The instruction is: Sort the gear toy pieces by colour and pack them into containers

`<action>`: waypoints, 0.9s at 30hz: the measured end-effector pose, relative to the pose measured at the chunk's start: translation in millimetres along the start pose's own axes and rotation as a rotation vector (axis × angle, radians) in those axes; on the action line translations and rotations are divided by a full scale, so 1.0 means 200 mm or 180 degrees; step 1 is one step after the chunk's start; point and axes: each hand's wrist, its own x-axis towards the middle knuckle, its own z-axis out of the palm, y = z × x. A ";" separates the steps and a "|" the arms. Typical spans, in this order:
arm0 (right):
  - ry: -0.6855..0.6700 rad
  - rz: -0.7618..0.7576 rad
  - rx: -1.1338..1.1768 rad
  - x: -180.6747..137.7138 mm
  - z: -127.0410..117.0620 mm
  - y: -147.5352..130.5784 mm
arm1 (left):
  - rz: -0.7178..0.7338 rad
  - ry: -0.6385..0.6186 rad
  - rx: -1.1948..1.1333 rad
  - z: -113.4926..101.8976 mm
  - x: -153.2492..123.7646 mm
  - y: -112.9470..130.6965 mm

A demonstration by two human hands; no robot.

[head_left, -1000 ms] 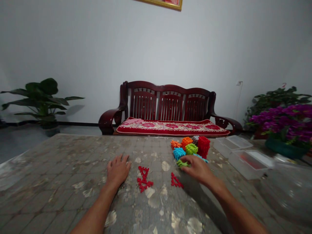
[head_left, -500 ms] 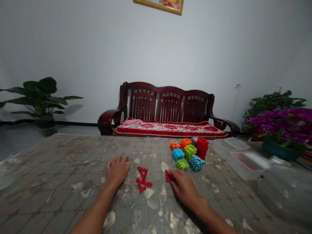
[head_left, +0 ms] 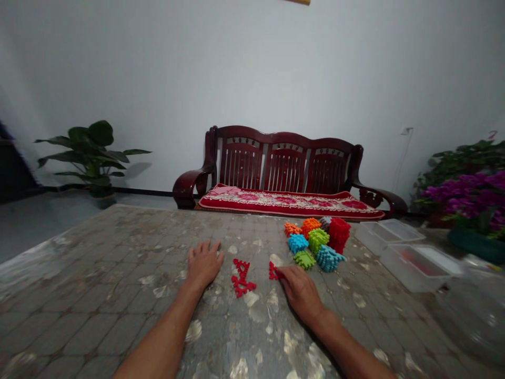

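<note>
My left hand (head_left: 205, 263) lies palm down on the tablecloth, fingers spread, holding nothing. To its right are flat red interlocking pieces with notched edges: one red piece (head_left: 241, 267) sits just beyond another red piece (head_left: 243, 287), and they touch or nearly touch. My right hand (head_left: 300, 289) has its fingers closed on the edge of a further red piece (head_left: 273, 271), low over the cloth. The fingers hide part of that piece. Past my right hand stand stacks of such pieces, among them a green stack (head_left: 304, 259), a blue stack (head_left: 330, 258) and a tall red stack (head_left: 339, 235).
A patterned cloth covers the table (head_left: 118, 273). Clear plastic boxes (head_left: 410, 266) and a transparent container (head_left: 473, 305) stand at the right, near a pot of purple flowers (head_left: 469, 197). A wooden bench (head_left: 280, 163) is behind the table, with a leafy plant (head_left: 94, 152) at left.
The whole view has shifted, so everything appears farther right and slightly higher. My hands and the red pieces keep nearly the same places on the table; my right hand still holds its piece.
</note>
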 end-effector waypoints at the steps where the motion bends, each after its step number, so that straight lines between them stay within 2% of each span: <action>1: -0.0026 -0.0010 -0.0004 0.01 0.00 -0.01 | 0.0029 -0.0045 -0.0007 0.00 0.00 0.00; 6: -0.0268 0.0105 -0.0234 0.09 0.00 -0.07 | 0.0290 -0.0140 -0.0196 -0.02 -0.01 0.01; 12: -0.0519 0.0109 -0.0699 0.18 0.03 -0.16 | 0.0858 -0.0329 -0.0719 -0.01 -0.01 -0.02; 16: -0.0230 0.0092 -0.0527 0.18 0.09 -0.11 | 0.1136 -0.0471 -0.0943 0.01 -0.01 -0.04; 22: 0.0173 0.0636 0.0232 0.14 0.13 0.00 | 0.1207 -0.0547 -0.1134 0.00 -0.01 0.00; 27: 0.0342 0.0418 0.0421 0.13 0.12 -0.03 | 0.1291 -0.0389 -0.1315 -0.01 -0.02 0.02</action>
